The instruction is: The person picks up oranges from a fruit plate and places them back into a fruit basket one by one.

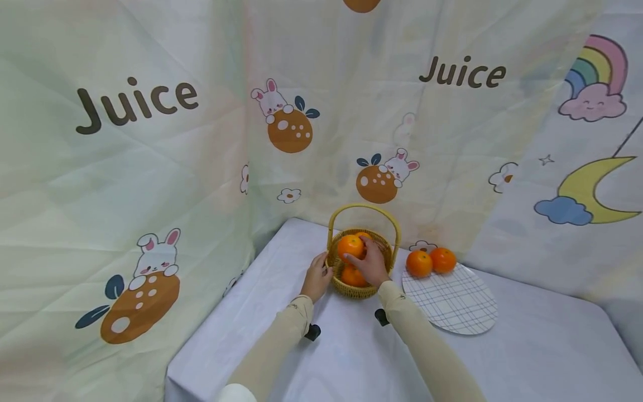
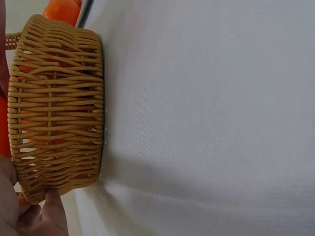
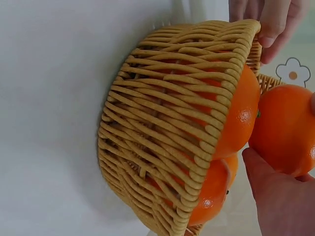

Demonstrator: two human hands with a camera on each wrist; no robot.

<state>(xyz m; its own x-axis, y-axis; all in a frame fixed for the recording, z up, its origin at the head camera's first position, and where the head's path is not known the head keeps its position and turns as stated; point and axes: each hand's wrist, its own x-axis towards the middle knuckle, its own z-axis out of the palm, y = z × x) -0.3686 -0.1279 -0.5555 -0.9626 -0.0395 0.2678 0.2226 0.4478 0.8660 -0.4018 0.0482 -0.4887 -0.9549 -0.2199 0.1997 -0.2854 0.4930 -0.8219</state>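
Observation:
A yellow-brown wicker basket [image 1: 353,291] with a tall arched handle stands on the table, oranges inside it. My left hand [image 1: 316,277] grips its left rim, thumb at the edge and fingers against the outer weave in the left wrist view. Over the basket, my right hand [image 1: 372,263] holds an orange [image 3: 285,130] between thumb and fingers. Below that fruit, the right wrist view shows one orange [image 3: 242,118] lying inside near the rim and another orange [image 3: 209,191] beside it. The basket wall partly hides both.
Right of the basket lies a round white plate [image 1: 452,304] with a blue grid pattern. At its far edge sit two oranges [image 1: 419,263]. A printed cloth backdrop [image 1: 321,190] rises behind and left of the white-covered table [image 1: 542,357].

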